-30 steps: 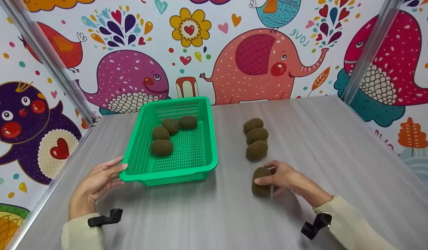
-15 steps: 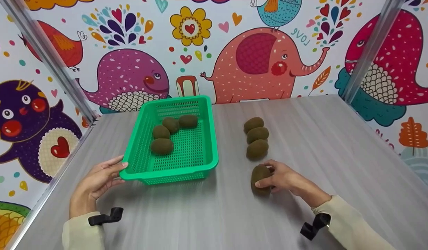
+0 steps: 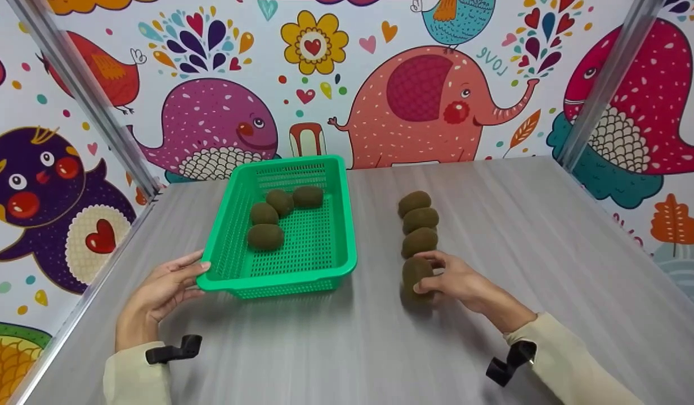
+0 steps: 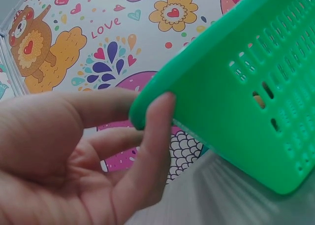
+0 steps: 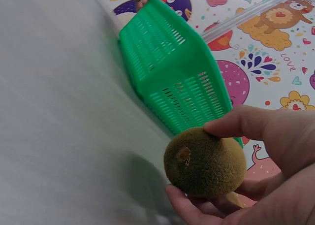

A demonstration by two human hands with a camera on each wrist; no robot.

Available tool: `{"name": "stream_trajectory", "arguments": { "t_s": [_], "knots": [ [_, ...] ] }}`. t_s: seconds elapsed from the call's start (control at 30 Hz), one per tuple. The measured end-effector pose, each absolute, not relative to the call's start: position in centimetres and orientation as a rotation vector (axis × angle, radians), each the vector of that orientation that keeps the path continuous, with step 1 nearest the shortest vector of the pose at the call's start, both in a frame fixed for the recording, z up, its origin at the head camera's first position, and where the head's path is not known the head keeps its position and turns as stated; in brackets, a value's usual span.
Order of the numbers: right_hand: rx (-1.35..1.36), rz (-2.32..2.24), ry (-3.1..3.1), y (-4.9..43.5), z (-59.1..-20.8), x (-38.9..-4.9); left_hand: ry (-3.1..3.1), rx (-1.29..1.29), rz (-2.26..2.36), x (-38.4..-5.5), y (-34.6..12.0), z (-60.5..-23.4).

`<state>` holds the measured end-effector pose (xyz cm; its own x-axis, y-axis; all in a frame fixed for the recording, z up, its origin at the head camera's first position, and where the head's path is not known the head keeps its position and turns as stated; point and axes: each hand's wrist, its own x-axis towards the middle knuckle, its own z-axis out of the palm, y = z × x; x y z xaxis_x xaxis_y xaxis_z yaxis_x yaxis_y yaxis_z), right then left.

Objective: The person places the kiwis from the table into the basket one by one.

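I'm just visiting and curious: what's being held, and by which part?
The left hand pinches the basket by the rim's near left corner; the right hand grips a kiwi by its sides.

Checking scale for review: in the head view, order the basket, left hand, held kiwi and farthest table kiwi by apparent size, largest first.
1. Basket
2. Left hand
3. Held kiwi and farthest kiwi: unranked, since the held one is nearer and partly covered.

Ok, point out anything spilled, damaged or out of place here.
Nothing stands out: four kiwis lie in the basket, three more in a row on the table, and the right hand holds another. No spill or damage shows.
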<state>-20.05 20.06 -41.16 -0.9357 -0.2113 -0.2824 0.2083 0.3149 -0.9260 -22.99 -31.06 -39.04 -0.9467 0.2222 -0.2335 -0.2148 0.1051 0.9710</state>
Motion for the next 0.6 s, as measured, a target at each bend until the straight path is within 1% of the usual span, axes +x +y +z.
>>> {"name": "stream_trajectory", "arguments": {
  "t_s": [0.4,0.6],
  "knots": [
    [0.01,-1.849,2.068,19.7,-40.2,-21.0,2.098,-0.006,1.903,-22.9,-31.1,-39.0],
    [-0.039,-1.922,1.959,19.3,-39.2,-21.6,2.092,0.013,1.91,-23.0,-31.0,-39.0]
  ]
}}
